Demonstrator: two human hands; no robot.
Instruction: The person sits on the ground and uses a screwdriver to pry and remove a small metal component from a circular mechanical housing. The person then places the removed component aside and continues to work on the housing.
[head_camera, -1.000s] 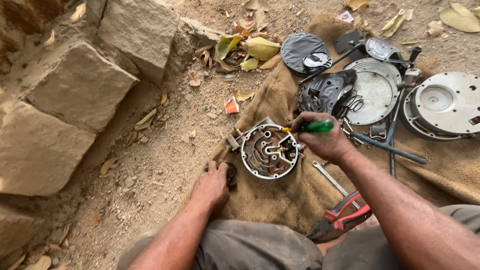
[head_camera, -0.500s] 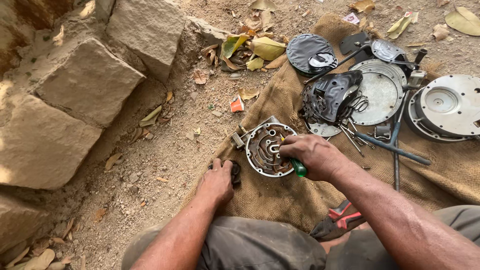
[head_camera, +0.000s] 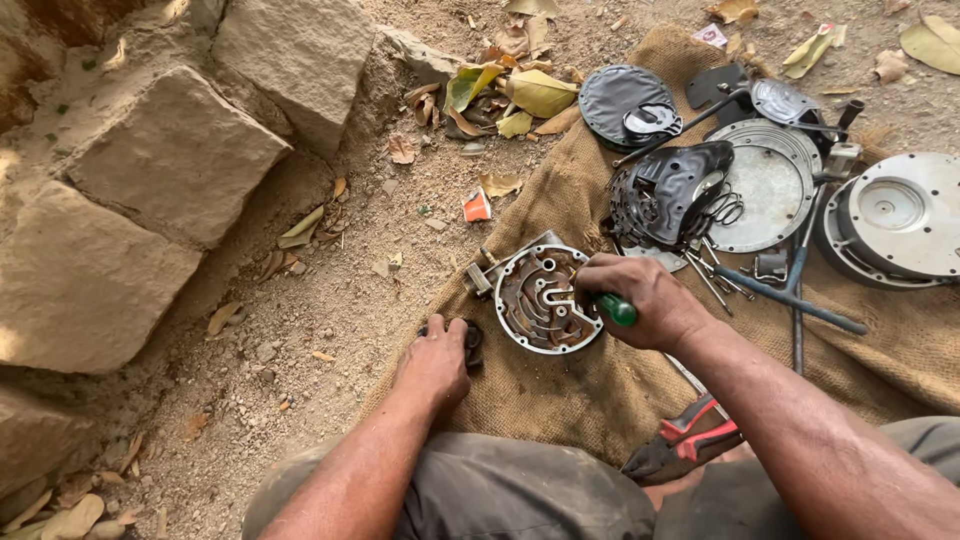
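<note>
A round, rusty metal housing (head_camera: 535, 295) with curved channels lies on the burlap sack (head_camera: 570, 390) in front of me. My right hand (head_camera: 640, 298) grips a green-handled screwdriver (head_camera: 615, 308), its tip hidden behind the fingers over the housing's right side. My left hand (head_camera: 436, 358) rests palm down at the sack's left edge, its fingers over a small dark part (head_camera: 472, 342) beside the housing. I cannot tell whether that hand grips the part.
Red-and-black pliers (head_camera: 690, 435) lie by my right knee. Round metal covers (head_camera: 895, 215), black diaphragms (head_camera: 665, 185), rods and small parts crowd the sack's far right. Large stone blocks (head_camera: 150, 180) stand on the left, with dry leaves (head_camera: 520, 90) and sandy soil between.
My right hand swung the screwdriver from pointing right above the housing down onto its right side. The left hand stayed by the dark part.
</note>
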